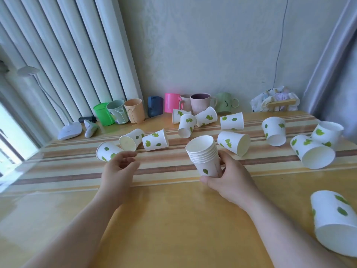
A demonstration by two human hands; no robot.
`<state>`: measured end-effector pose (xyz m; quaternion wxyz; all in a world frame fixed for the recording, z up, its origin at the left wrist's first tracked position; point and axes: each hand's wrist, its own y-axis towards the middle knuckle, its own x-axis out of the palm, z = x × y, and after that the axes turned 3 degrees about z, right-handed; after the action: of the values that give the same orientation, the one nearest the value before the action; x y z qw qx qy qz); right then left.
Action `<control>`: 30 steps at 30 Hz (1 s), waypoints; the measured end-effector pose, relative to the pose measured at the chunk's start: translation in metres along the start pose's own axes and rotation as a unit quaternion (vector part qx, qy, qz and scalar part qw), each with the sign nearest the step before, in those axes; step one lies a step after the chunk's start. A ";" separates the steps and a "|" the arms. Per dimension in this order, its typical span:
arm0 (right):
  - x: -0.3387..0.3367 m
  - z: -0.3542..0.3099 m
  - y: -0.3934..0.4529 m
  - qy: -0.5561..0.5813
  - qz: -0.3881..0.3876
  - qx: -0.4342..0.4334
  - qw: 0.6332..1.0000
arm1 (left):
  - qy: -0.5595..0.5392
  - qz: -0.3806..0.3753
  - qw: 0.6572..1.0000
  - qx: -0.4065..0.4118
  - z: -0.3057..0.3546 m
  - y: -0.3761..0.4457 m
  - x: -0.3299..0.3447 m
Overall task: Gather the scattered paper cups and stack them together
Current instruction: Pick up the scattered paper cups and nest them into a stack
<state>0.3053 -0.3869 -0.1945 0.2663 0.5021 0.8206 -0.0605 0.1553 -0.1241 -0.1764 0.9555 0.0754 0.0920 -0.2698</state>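
My right hand (229, 178) grips a stack of several nested white paper cups (204, 155) with green leaf prints, mouth up and tilted left, above the table's middle. My left hand (118, 169) hovers open with curled fingers just in front of a cup lying on its side (107, 151). Two more fallen cups (130, 140) (155, 140) lie behind it. Another cup (233, 142) lies right behind the stack. Several more cups are scattered at the back centre (186, 125), at the right (274, 130) (313, 151), and one at the near right edge (334, 223).
The yellow table (173, 219) has a striped cloth band across its middle. A row of coloured plastic and ceramic mugs (201, 104) stands along the back wall. A white desk lamp (69, 130) sits at the back left, a crumpled bag with wooden items (274, 101) at the back right.
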 end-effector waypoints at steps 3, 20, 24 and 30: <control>0.003 -0.007 -0.002 -0.002 0.069 -0.047 0.996 | 0.002 0.097 0.994 -0.045 -0.013 0.021 -0.016; 0.017 -0.006 -0.001 -0.014 0.002 -0.036 0.999 | -0.060 0.066 0.989 -0.115 -0.015 0.051 -0.027; 0.017 -0.007 -0.002 -0.019 0.004 -0.037 0.999 | -0.261 -0.034 0.955 -0.137 0.003 0.011 -0.002; 0.016 -0.005 -0.002 -0.014 0.002 -0.027 1.000 | -0.382 -0.105 0.911 -0.110 0.047 -0.022 0.043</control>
<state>0.2961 -0.3730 -0.1984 0.2913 0.4954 0.8172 -0.0445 0.1862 -0.1731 -0.1420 0.8861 -0.1493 -0.2436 -0.3651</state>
